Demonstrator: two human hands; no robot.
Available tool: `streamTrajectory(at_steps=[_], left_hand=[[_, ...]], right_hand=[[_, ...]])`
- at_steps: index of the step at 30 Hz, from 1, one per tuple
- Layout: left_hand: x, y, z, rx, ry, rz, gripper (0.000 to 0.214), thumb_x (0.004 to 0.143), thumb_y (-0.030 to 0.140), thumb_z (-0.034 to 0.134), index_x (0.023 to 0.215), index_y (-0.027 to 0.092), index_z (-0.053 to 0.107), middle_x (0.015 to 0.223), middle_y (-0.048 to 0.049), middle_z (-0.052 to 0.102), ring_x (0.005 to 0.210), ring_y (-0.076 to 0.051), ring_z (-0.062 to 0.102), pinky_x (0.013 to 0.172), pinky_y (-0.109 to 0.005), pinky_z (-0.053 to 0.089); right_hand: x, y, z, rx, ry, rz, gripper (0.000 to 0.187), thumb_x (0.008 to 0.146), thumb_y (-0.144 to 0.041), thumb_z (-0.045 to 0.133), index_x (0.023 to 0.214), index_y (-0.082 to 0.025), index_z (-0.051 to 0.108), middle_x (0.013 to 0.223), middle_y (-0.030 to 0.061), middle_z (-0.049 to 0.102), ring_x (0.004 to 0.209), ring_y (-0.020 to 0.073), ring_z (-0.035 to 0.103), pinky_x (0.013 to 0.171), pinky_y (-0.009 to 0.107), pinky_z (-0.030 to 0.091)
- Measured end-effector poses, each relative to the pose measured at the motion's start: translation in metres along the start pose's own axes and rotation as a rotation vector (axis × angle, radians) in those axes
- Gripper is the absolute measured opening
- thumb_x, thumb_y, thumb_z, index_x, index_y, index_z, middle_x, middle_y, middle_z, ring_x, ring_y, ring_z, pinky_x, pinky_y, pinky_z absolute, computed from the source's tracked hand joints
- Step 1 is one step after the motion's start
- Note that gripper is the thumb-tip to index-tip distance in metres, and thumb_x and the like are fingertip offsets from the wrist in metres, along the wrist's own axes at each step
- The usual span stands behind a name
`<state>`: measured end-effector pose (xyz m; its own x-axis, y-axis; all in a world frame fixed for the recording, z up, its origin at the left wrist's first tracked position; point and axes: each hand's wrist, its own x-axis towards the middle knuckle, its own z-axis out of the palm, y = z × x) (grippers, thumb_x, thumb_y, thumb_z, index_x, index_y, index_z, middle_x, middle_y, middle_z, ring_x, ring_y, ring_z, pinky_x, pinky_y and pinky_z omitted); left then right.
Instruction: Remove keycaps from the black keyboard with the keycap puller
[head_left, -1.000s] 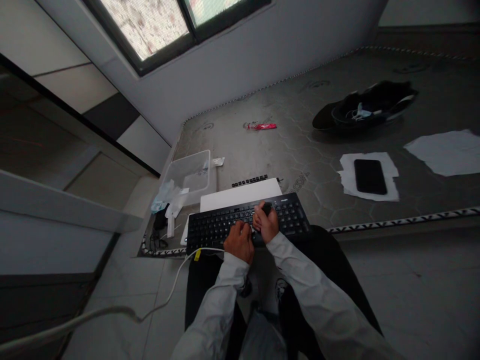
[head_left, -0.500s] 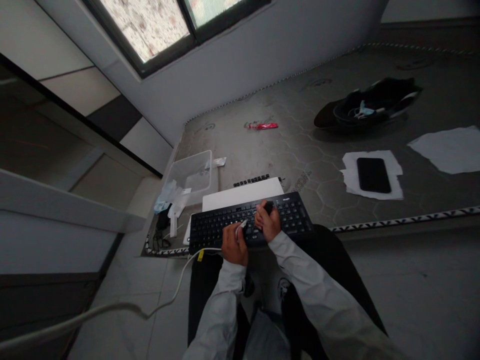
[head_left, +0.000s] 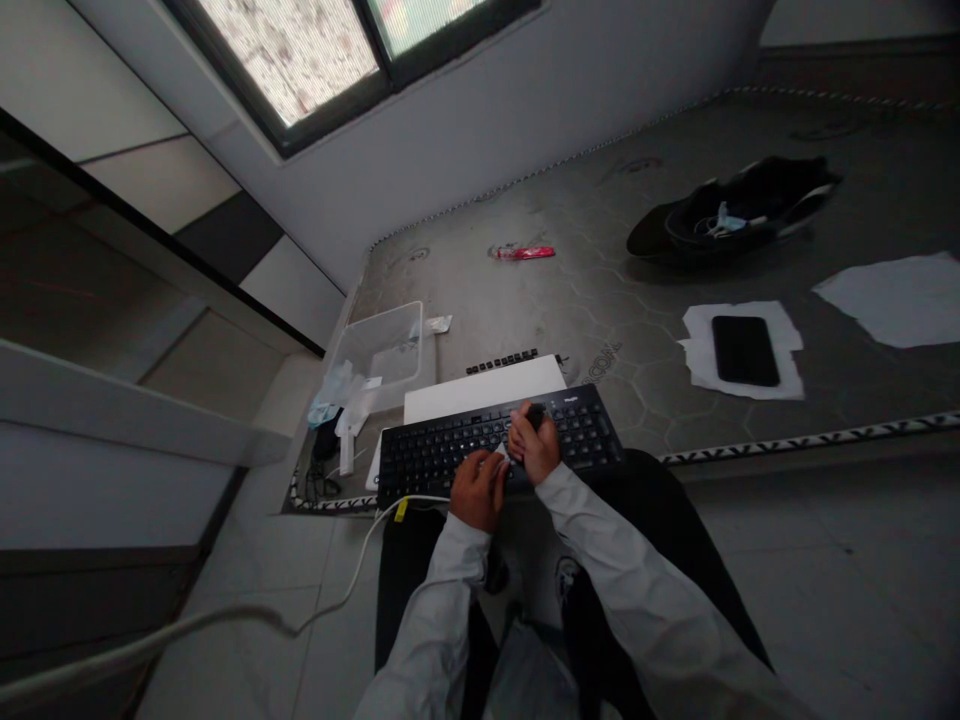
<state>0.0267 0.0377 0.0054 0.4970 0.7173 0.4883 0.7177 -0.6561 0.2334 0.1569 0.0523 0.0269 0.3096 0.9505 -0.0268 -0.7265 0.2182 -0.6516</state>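
Keyboard (head_left: 420, 452) across knees (head_left: 660, 495), at mattress (head_left: 645, 355) edge, most keys seated. Loose keys (head_left: 501, 362) lined up beyond white board (head_left: 484, 391); looks partway, remainder unclear. Left hand (head_left: 475, 492) pinches white scrap (head_left: 503, 453); right hand (head_left: 535, 450) clenched round dark object (head_left: 535, 414).

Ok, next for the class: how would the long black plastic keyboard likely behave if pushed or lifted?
The long black plastic keyboard would probably stay stiff, as its edges run straight. Its flat, thin-looking body suggests sliding rather than rolling. Its near side appears to jut past the grey patterned surface, so it might tip.
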Motion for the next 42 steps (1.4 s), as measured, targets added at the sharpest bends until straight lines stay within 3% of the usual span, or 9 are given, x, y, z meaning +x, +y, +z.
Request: streamTrajectory(at_steps=[14, 32, 36, 42], left_hand=[[0.003, 0.008, 0.007, 0.188, -0.029, 0.008, 0.022, 0.087, 0.023, 0.048, 0.106, 0.018, 0.058, 0.101, -0.0112, 0.056, 0.090, -0.020, 0.055, 0.078, -0.033, 0.048], [0.020, 0.020, 0.003, 0.165, -0.145, -0.184, 0.013, 0.086, 0.017, 0.044, 0.086, 0.021, 0.057, 0.091, -0.0054, 0.056, 0.078, -0.017, 0.054, 0.069, -0.029, 0.042], [0.017, 0.017, 0.005, 0.157, -0.111, -0.154, 0.014, 0.086, 0.017, 0.045, 0.087, 0.020, 0.058, 0.087, -0.0056, 0.057, 0.077, -0.018, 0.054, 0.068, -0.029, 0.042], [0.002, 0.008, 0.009, 0.144, 0.070, -0.036, 0.019, 0.088, 0.020, 0.046, 0.099, 0.020, 0.061, 0.093, -0.0088, 0.060, 0.083, -0.019, 0.056, 0.072, -0.030, 0.045]], right_hand=[[-0.002, -0.001, 0.001, -0.032, 0.001, -0.005, 0.035, 0.074, -0.041, 0.064, 0.069, -0.023, 0.035, 0.040, -0.0141, 0.028, 0.030, 0.0029, 0.020, 0.030, 0.016, 0.017], [-0.001, 0.001, 0.000, -0.034, 0.014, 0.019, 0.038, 0.072, -0.044, 0.066, 0.070, -0.023, 0.034, 0.040, -0.0142, 0.029, 0.031, 0.0030, 0.019, 0.031, 0.015, 0.017], [-0.002, 0.000, 0.000, -0.052, 0.012, 0.014, 0.038, 0.073, -0.045, 0.065, 0.070, -0.023, 0.034, 0.040, -0.0141, 0.028, 0.031, 0.0031, 0.019, 0.031, 0.016, 0.017], [-0.001, 0.000, 0.000, -0.047, 0.011, 0.013, 0.036, 0.074, -0.044, 0.064, 0.071, -0.024, 0.034, 0.040, -0.0142, 0.027, 0.031, 0.0034, 0.019, 0.030, 0.016, 0.017]])
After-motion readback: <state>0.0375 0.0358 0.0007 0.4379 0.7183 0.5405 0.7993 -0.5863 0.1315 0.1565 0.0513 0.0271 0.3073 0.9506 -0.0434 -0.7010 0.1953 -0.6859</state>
